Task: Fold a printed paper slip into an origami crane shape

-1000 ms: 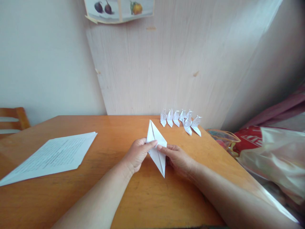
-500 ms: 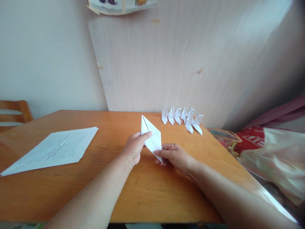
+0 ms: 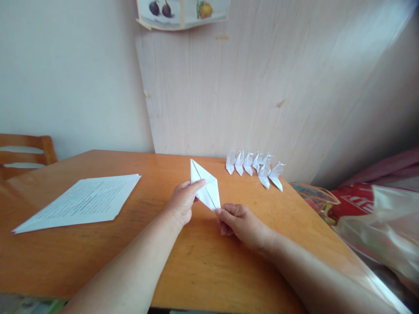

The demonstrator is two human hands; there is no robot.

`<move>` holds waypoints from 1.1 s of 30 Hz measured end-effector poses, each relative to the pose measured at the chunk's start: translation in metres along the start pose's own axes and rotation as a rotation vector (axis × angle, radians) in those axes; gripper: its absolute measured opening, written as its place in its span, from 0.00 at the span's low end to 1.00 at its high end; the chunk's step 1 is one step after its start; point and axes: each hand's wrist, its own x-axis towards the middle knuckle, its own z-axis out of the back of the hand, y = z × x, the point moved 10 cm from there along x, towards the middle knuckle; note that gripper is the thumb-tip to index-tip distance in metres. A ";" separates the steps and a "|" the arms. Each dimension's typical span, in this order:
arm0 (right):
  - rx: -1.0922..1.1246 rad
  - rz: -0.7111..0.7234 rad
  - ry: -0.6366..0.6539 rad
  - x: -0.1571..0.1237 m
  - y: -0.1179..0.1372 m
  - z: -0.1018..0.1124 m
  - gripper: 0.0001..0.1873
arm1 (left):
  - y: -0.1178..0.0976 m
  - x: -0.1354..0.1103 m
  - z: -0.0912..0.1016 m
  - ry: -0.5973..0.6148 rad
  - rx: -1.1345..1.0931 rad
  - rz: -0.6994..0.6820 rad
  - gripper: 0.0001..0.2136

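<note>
A white sheet of folded paper (image 3: pixel 208 188), shaped like a long diamond with a crease down its middle, is held above the wooden table (image 3: pixel 209 261). My left hand (image 3: pixel 183 199) pinches its left edge, thumb on top and the other fingers hidden beneath. At the lower right tip, my right hand (image 3: pixel 237 221) grips the paper between thumb and curled fingers. Several folded paper figures (image 3: pixel 248 165) with upright points stand in a group near the table's far right edge.
On the left of the table lies a stack of printed sheets (image 3: pixel 88 200). A wooden chair (image 3: pixel 28 150) is beyond the far left corner. Past the right edge are a red bag (image 3: pixel 353 200) and pale plastic (image 3: pixel 389 213). A picture (image 3: pixel 183 13) hangs on the wall.
My right hand has slid down to the paper's lower tip, and the diamond's two halves now look smoother along the middle crease. The view has shifted slightly left and up.
</note>
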 end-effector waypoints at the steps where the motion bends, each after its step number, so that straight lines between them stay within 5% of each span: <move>1: -0.022 0.015 0.001 0.000 0.000 0.000 0.25 | 0.000 0.001 0.000 0.001 -0.003 -0.001 0.17; 21: -0.122 0.014 -0.023 -0.004 0.006 0.005 0.23 | 0.000 0.004 0.004 0.006 -0.036 0.005 0.18; 27: -0.095 0.011 0.062 -0.006 0.000 0.000 0.20 | -0.005 0.010 0.014 -0.029 -0.069 -0.029 0.19; 33: -0.007 0.024 -0.181 -0.002 0.005 0.028 0.20 | -0.003 0.008 0.011 -0.014 -0.019 -0.020 0.20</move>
